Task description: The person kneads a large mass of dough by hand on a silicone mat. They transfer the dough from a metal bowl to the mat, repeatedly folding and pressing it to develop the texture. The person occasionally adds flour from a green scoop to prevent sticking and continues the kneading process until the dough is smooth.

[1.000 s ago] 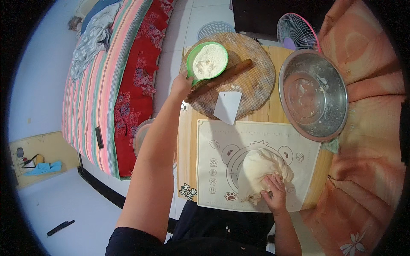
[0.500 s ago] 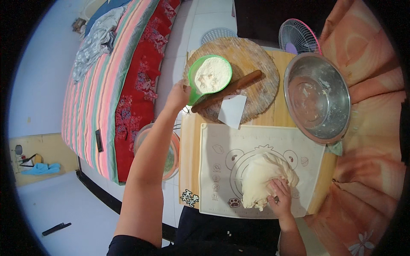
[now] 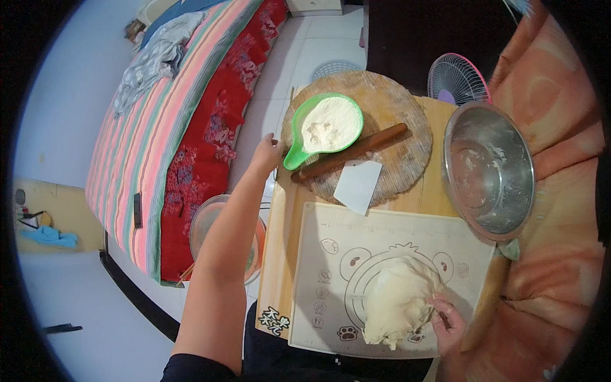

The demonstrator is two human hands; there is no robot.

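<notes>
A large lump of pale dough (image 3: 402,299) rests on a beige printed silicone mat (image 3: 318,254), its near edge ragged. At the dough's right side is my right hand (image 3: 449,323), its bent fingers gripping the edge. Far to the left, a green scoop-shaped bowl (image 3: 294,157) of white flour (image 3: 331,125) stands on a round wooden board (image 3: 388,102). My left hand (image 3: 270,153) is just left of the bowl's handle, apart from it and holding nothing, fingers loosely bent. A wooden rolling pin (image 3: 366,144) and a white dough scraper (image 3: 358,184) lie on the board's near part.
A steel basin (image 3: 490,172) with dough residue stands at the table's right side. Behind it is a pink-rimmed fan (image 3: 455,79). Orange cloth (image 3: 554,254) hangs along the right. A striped bed (image 3: 153,134) and a lidded container (image 3: 213,216) are on the left.
My left hand has come away from the green bowl's handle. My right hand has slid from the top of the dough to its right edge. The whole view has shifted slightly.
</notes>
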